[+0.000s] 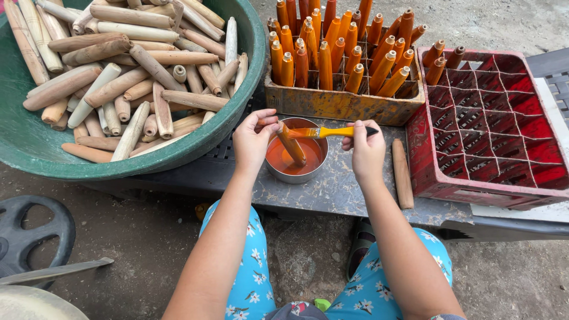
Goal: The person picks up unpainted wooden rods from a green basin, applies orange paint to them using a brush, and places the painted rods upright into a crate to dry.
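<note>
The fingers of the left hand (253,139) pinch the top end of one wooden handle (290,144), which slants down into the round metal tin (296,155) with its lower end in the orange stain. The fingers of the right hand (366,151) are closed on the yellow grip of one paintbrush (332,131); the brush lies level over the tin, its wet bristles touching the handle near the top.

The tin stands on a low grey table (332,186), between the two hands. Just to the right of the right hand one bare handle (402,173) lies flat on the table.

Behind the tin sits a stained crate (341,104) packed with orange-coated handles (332,50) standing upright, roughly three dozen, too crowded to count exactly. To its right is a red divided crate (492,178), nearly all compartments vacant, with three coated pieces (441,59) leaning in its far left corner.

At the left, a large green basin (35,148) holds a heap of bare wooden handles (136,71), several dozen, overlapping too much to count.
</note>
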